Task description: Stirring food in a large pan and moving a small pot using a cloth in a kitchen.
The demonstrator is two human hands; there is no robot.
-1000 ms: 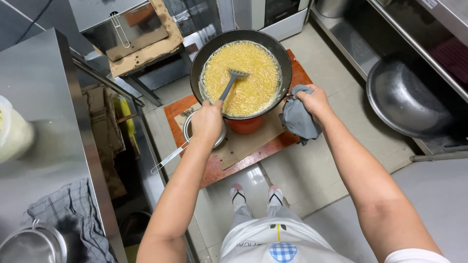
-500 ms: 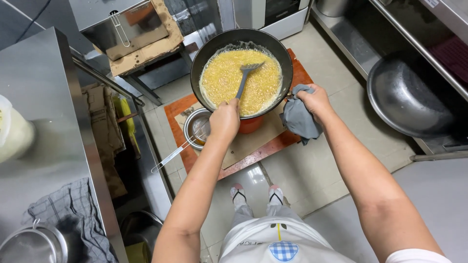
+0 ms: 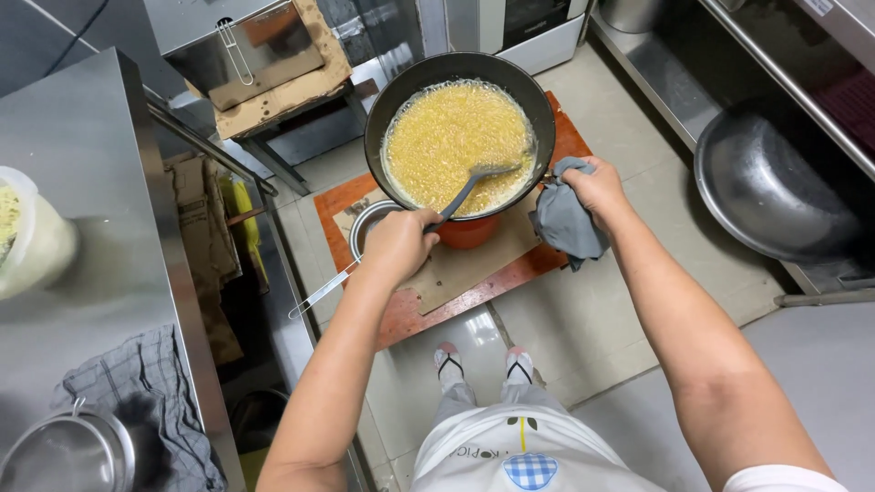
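While left hand (image 3: 398,244) grips spatula (image 3: 474,182) in pan (image 3: 392,109) — right hand (image 3: 594,187) clutches cloth (image 3: 561,223) beside rim.

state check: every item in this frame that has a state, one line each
Left hand: closed on the spatula handle.
Right hand: gripping the grey cloth at the pan rim.
Spatula: blade down in the food, handle angled toward the left hand.
Black pan: nearly full of yellow grainy food, foamy at the edge, on an orange pot.
Large steel bowl: empty, tilted on the lower shelf.
Strainer: lying on the board, handle pointing out.
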